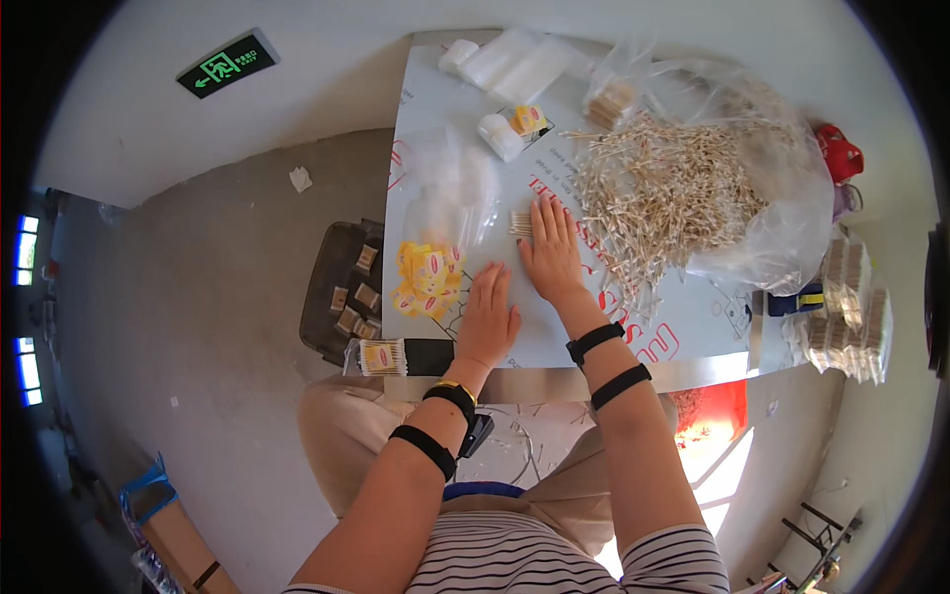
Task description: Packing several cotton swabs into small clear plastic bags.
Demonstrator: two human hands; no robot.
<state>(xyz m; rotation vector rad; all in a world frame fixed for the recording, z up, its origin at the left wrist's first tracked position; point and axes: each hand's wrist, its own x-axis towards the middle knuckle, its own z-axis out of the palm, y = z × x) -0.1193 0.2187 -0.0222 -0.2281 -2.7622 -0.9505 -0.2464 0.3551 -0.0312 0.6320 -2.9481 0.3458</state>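
My right hand (554, 252) lies flat with its fingers stretched forward, touching or just beside a small row of cotton swabs (520, 224). How far the row runs beneath the fingers is hidden. To the left and nearer, my left hand (487, 319) rests palm down, fingers extended, with nothing visible in it. A pile of yellow printed cards (427, 279) is left of it. Beyond the cards lie clear plastic bags (450, 193). Right of my right hand spreads a big heap of loose cotton swabs (673, 188), partly on a large clear plastic bag (782, 218).
A filled pack of swabs (382, 357) sits at the table's near left edge. Left of the table, a dark bin (322, 287) holds several packs. White rolls (501, 138) and plastic sleeves (515, 64) lie at the far side. Stacked swab bundles (846, 317) stand at the right.
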